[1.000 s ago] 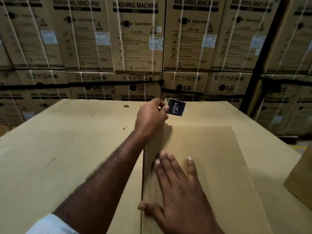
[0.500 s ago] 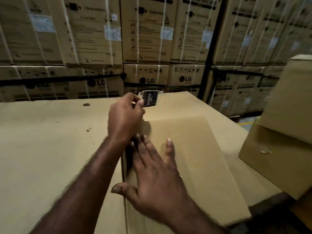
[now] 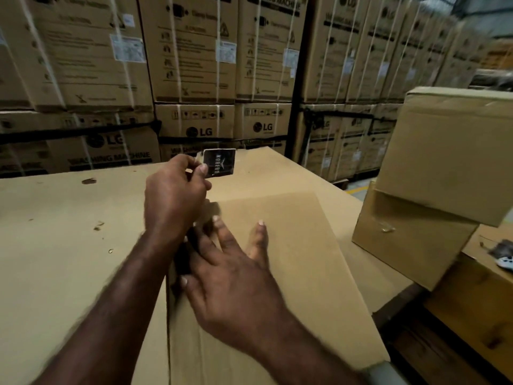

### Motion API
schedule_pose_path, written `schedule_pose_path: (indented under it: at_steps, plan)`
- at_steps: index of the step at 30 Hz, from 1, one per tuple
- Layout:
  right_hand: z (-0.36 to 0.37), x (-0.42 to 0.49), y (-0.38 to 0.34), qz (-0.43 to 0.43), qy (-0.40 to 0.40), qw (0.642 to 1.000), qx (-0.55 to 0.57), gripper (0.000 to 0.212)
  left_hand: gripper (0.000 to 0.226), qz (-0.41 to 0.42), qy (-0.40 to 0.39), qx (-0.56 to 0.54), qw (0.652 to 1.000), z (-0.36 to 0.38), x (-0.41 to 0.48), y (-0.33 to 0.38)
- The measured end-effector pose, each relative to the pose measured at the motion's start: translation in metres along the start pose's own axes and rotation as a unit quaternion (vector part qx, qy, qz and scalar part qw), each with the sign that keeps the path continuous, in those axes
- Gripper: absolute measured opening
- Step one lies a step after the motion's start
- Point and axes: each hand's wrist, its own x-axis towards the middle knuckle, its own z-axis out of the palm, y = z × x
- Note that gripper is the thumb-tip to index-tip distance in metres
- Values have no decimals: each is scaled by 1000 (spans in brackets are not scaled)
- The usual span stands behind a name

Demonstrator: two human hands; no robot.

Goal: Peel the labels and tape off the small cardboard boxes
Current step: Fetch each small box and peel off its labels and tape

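A flattened cardboard box [image 3: 291, 245] lies on a large cardboard worktop [image 3: 61, 245]. My left hand [image 3: 175, 198] is raised above the box's far left corner and pinches a small black label [image 3: 219, 163] with white print between thumb and fingers. My right hand [image 3: 233, 270] lies flat on the box with its fingers spread and straight, pressing it down near its left edge. The box's left edge under my hands is partly hidden.
Two plain cardboard boxes [image 3: 433, 195] are stacked at the right, beside the worktop's edge. A small white and grey object [image 3: 503, 255] lies on a lower surface at the far right. Tall stacks of washing machine cartons [image 3: 194, 65] form a wall behind.
My view has swung to the right, so the stacked boxes at the right came into sight. My left hand still holds the black label up, and my right hand stays flat on the box.
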Motion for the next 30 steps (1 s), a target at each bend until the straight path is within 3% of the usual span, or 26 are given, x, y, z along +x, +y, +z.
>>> schedule_pose_path:
  at_steps: [4,8,10,14,18,23,26,30]
  plan:
    - [1,-31,27,20,6,1000,-5,48,18,26,-6,3,1000,7,4,-3]
    - [-12,-58,65,200,-46,978,-22,58,14,44,-24,0,999,10,9,-4]
    - [-18,-62,80,270,-33,962,-16,66,16,44,-26,-5,999,11,8,-4]
    - [-26,-62,100,430,-18,901,50,84,19,-13,5,-76,997,5,7,-3]
    - [-23,-63,107,455,-14,884,108,93,15,-113,65,-228,965,-14,-7,-5]
    - [-16,-67,123,463,53,849,248,88,22,-273,23,-400,874,-45,-46,-8]
    - [-15,-66,126,445,92,844,285,76,15,-309,-12,-446,840,-53,-57,0]
    - [-27,-66,123,431,132,838,309,74,12,-292,-33,-470,832,-54,-59,26]
